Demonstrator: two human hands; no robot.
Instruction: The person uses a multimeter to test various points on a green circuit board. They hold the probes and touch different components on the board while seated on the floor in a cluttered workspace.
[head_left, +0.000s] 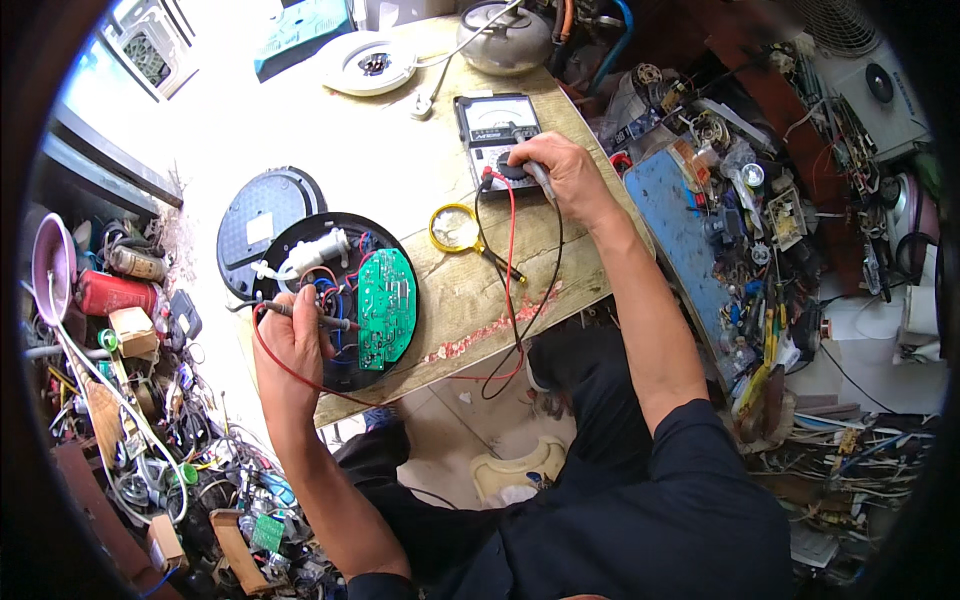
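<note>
Left hand [297, 335]: is reaching in at the near-left of the circuit board, fingers closing around a dark test probe [338, 322]; the tip is pointing at the board's left edge, contact impossible to tell.
Circuit board [388, 308], green: is sitting over the right part of a round black housing [345, 378] on the wooden tabletop [450, 325]; white tubing and wires are showing left of the board.
Red lead [513, 235] and black lead [561, 235]: are looping to the right of the board.
Magnifying glass [455, 228], yellow-rimmed: is lying to the board's right, slightly beyond.
Round black lid [268, 215]: is resting beyond-left of the board.
Right hand [565, 175]: is clamping a grey test probe [541, 178], far right of the board, fingertips hovering at or touching the analogue meter [497, 115].
White round fixture [345, 68]: is lying well beyond the board.
Metal pot [505, 42]: is standing farthest, beyond-right of the board.
</note>
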